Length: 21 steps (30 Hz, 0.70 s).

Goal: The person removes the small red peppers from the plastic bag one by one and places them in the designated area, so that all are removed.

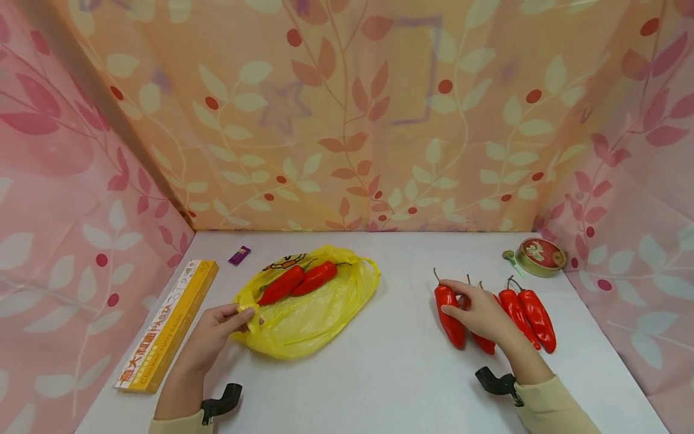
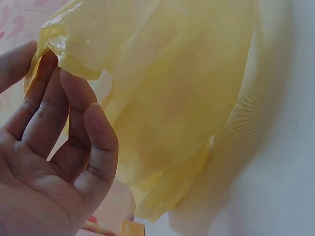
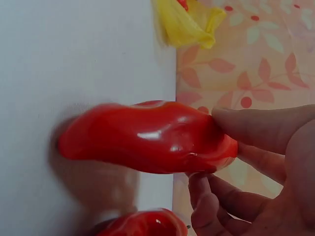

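My left hand (image 1: 219, 331) pinches the near-left rim of a yellow plastic bag (image 1: 320, 328) between thumb and fingers. Two red chili peppers (image 1: 314, 279) lie inside the bag, their stems toward the back. On the right, my right hand (image 1: 482, 310) grips a red chili pepper (image 1: 449, 319) near its stem end. In the right wrist view that pepper (image 3: 142, 137) is pinched by thumb and fingers, its tip close to the table. More red peppers (image 1: 534, 316) lie beside and partly behind the right hand.
A yellow pasta box (image 1: 168, 325) lies along the left side. Behind it is a small purple packet (image 1: 240, 255). A round red and gold tin (image 1: 541, 256) stands at the back right beside a small green item (image 1: 509, 260). Floral cloth walls surround the white table (image 1: 379, 374).
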Each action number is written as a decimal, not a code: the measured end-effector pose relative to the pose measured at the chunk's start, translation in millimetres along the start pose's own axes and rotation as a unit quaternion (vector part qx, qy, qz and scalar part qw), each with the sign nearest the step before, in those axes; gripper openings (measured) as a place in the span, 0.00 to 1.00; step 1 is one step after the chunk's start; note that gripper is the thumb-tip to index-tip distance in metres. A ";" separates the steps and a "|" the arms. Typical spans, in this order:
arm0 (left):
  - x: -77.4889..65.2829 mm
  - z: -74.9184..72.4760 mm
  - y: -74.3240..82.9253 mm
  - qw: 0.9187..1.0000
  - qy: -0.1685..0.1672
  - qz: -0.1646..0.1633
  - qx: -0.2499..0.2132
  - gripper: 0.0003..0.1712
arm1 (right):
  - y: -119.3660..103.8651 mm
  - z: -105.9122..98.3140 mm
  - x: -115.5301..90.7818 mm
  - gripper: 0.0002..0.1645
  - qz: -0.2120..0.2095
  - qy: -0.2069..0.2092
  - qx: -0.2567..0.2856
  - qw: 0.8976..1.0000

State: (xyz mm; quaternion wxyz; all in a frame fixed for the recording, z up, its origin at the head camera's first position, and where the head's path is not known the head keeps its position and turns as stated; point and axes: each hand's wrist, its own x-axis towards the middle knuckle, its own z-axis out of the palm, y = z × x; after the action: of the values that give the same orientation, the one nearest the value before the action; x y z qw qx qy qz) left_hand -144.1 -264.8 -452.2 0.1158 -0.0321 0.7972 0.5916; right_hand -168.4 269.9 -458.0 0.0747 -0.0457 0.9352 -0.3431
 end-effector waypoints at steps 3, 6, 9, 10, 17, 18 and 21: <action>0.3 0.1 0.5 1.000 -0.001 -0.002 -0.002 0.24 | 2.6 -1.7 -1.9 0.38 0.006 0.005 -0.007 1.000; 0.3 -0.3 1.2 1.000 -0.003 0.001 -0.004 0.24 | 5.7 -3.1 -2.4 0.38 0.000 0.013 -0.018 1.000; 0.4 -0.6 1.6 1.000 -0.006 0.002 -0.004 0.24 | 9.0 -3.3 -2.3 0.38 -0.003 0.019 -0.035 0.999; 0.2 -0.5 1.9 1.000 -0.005 0.000 -0.005 0.24 | 10.0 -3.5 -2.3 0.39 -0.001 0.020 -0.041 0.999; -0.8 -0.1 2.8 1.000 -0.007 -0.002 -0.004 0.23 | 14.8 -6.9 -1.1 0.42 0.015 0.001 -0.073 0.997; -0.7 0.0 2.9 1.000 -0.006 -0.003 -0.004 0.23 | 15.3 -7.8 -1.2 0.41 0.016 -0.004 -0.075 0.997; 0.0 -0.1 1.8 1.000 -0.008 -0.003 -0.003 0.23 | 16.5 -11.1 -2.4 0.38 0.015 -0.016 -0.081 0.996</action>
State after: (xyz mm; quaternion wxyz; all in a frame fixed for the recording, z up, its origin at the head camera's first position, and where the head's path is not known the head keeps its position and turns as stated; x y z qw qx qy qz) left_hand -144.5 -264.3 -450.5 0.1240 -0.0294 0.7946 0.5936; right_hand -168.4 289.8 -460.1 0.0909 -0.0433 0.9592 -0.2640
